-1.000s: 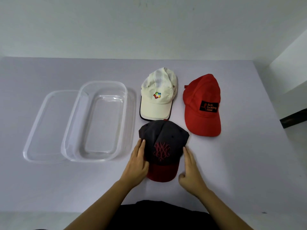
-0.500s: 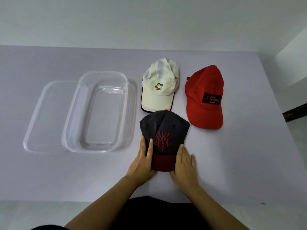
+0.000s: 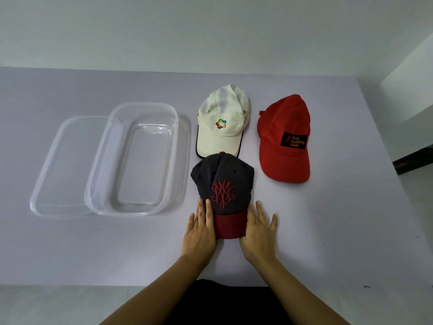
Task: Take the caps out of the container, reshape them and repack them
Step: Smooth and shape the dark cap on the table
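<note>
Evidently the reshaping step is in hand: the dark cap (image 3: 222, 181) lies flat on the table (image 3: 339, 219) nearest the person, crown away and its brim (image 3: 230, 225) pointing back toward them. The left hand (image 3: 200, 228) and right hand (image 3: 259, 233) bracket that brim from either side. Both hands are flat with straight fingers and grip nothing. The left fingers lie along the brim's left edge and onto the lower crown, while the right fingers are spread just beside the right edge, probably so that the two palms can press the peak back into an even curve. All three caps are out. The white cap (image 3: 222, 123) sits just behind the dark one, whose crown overlaps the tip of its brim, and the red cap (image 3: 284, 139) lies to the right, apart from both. The clear container (image 3: 174, 160) stands to the left with nothing in it, so repacking has not begun. Its lid (image 3: 68, 165) lies further left, and the clear plastic makes it hard to tell whether the container rests on the lid's edge. Neither thumb is in sight, so whether either reaches under the brim cannot be told, and the back straps of all three caps are hidden.
</note>
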Tool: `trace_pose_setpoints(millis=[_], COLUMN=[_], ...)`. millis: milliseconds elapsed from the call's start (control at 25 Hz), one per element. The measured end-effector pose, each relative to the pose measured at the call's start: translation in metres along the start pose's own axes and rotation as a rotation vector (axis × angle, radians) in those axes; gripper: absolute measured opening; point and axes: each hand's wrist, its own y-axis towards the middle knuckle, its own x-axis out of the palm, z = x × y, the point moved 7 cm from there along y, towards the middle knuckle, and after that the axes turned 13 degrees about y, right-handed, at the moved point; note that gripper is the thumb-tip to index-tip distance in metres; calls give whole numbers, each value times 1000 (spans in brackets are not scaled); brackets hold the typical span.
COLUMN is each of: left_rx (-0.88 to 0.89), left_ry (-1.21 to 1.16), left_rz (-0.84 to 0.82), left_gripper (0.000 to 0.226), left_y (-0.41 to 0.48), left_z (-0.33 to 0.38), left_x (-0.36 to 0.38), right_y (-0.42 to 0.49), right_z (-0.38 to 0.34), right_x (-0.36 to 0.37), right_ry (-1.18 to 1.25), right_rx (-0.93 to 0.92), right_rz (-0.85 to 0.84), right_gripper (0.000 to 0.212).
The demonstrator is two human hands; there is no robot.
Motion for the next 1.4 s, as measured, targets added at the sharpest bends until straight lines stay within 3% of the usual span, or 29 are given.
trace_pose_setpoints(millis=[200,360,560,680,800,880,1000,1240,1400], left_rx=[-39,-1,-131,-116,-73,-62,-47,-71,-65], left_ry=[-26,-11,-44,-272,-447,-411,-265,-295,-396], left_rz=[-9,-61,-77,-162,-187,-198,-172,-226,-166], left_gripper=[69,66,63,66,72,70,70,89,81], left_y=[-1,0,7,12,10,8,8,0,-1], left_z=[-3,-1,-14,-8,-5,-8,-13,-17,-23], left_x=[1,4,3,6,3,4,2,6,-9], right_y=[3,2,10,12,10,9,7,3,-6], right_z=[-11,-7,2,3,-5,-4,3,7,20], right_x=[-1,-8,-5,0,2,4,6,7,-4], right_ry=[114,58,-60,-12,64,61,18,23,47], right_rx=[-65,-69,-38,-8,-27,-23,-3,26,35], right_rz=[-63,-16,12,-11,-30,-41,-10,-173,-219], right_gripper=[56,60,63,58,78,78,61,80,88])
